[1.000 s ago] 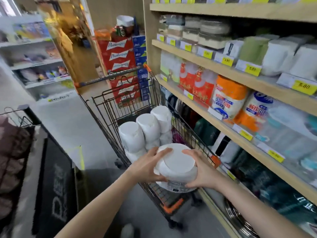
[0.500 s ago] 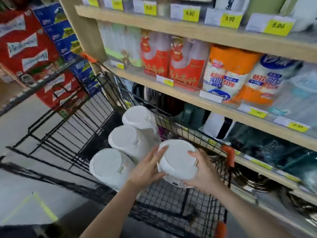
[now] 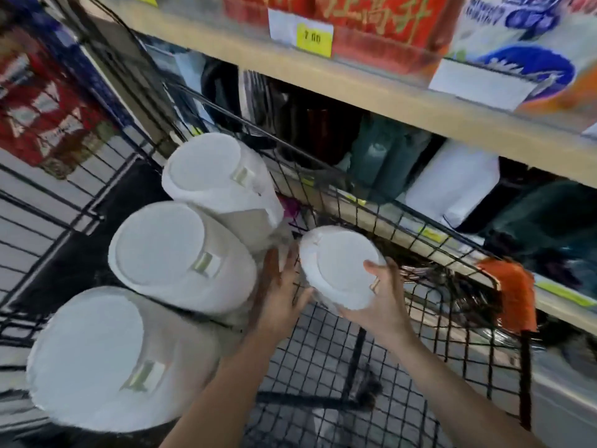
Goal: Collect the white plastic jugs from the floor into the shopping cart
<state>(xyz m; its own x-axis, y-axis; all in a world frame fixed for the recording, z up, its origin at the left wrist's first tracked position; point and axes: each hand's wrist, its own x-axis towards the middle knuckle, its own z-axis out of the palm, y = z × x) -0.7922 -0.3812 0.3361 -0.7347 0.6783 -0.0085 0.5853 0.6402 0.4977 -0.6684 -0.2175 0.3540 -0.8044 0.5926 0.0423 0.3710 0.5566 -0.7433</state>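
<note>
While both hands reach down into the cart (image 3: 400, 202), a white jug (image 3: 339, 265) sits between them, low inside the wire basket and close to its right wall. The right hand (image 3: 378, 299) curls round the jug's near side, thumb laid on the flat lid. The left hand (image 3: 279, 291) lies against the jug's left side with fingers fairly straight, wedged between it and the neighbouring jugs; whether those fingers wrap the jug cannot be told. Three more jugs stand in a row along the cart's left part: a far jug (image 3: 210, 171), a middle jug (image 3: 168, 250) and a near jug (image 3: 93, 354), each touching the next, lids up. An orange corner cap (image 3: 508, 292) marks the cart's rim. Beyond the rim runs a wooden shelf (image 3: 371, 92) with a yellow price tag (image 3: 315, 38), blurred packages above and dark goods below.
</note>
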